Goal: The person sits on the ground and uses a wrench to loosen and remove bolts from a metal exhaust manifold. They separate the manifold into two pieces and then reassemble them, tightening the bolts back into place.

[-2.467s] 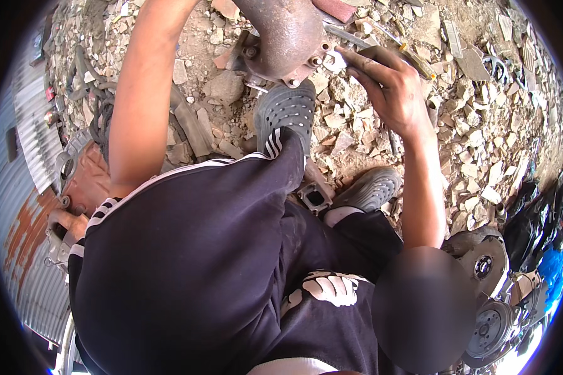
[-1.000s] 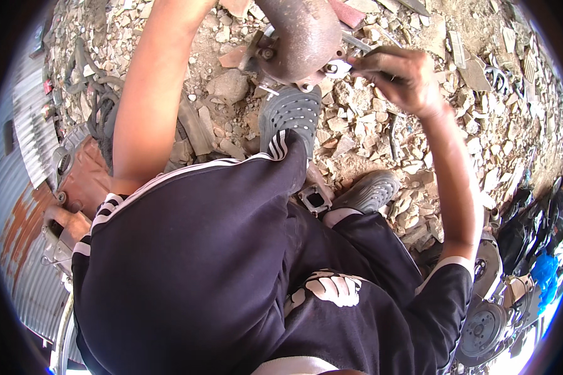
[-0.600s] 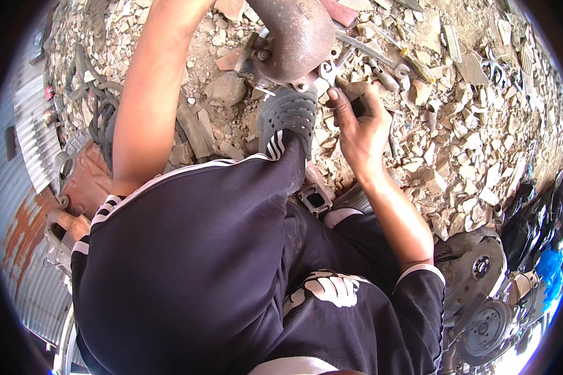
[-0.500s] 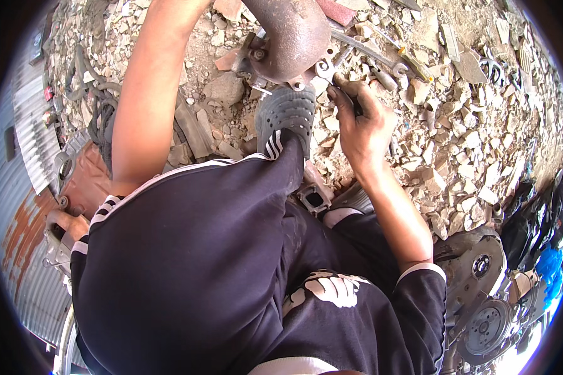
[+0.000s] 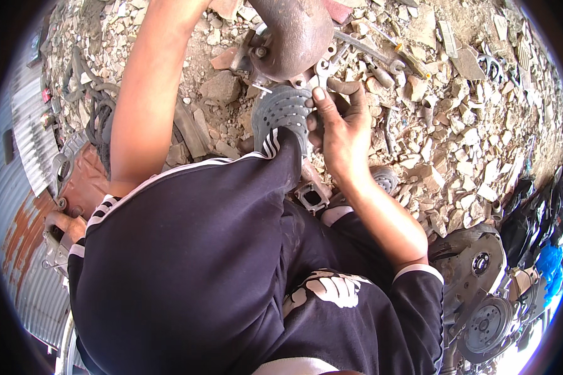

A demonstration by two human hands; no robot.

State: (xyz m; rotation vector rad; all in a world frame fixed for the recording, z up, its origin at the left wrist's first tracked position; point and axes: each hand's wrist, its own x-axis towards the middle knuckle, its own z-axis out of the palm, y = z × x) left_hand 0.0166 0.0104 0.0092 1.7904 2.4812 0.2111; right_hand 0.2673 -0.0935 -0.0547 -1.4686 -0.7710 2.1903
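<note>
A rusty, curved metal pipe with bolt flanges stands at the top centre, above a grey perforated shoe on my foot. My right hand is closed around a wrench, thumb pressed along it. The wrench's bright head sits at a bolt on the pipe's lower right flange; the rest of it is hidden in my fingers. My left forearm reaches up past the pipe's left side, and the left hand lies beyond the top edge.
Right of the pipe another wrench and a yellow-and-black handled tool lie on rubble. A square-ended metal pipe lies between my legs. Engine parts with a pulley stand lower right. Dark hoses and corrugated sheet are at left.
My right hand has moved left and closer to the shoe, swinging the wrench's handle leftward while its head stays at the flange bolt. The pipe and left forearm hardly differ.
</note>
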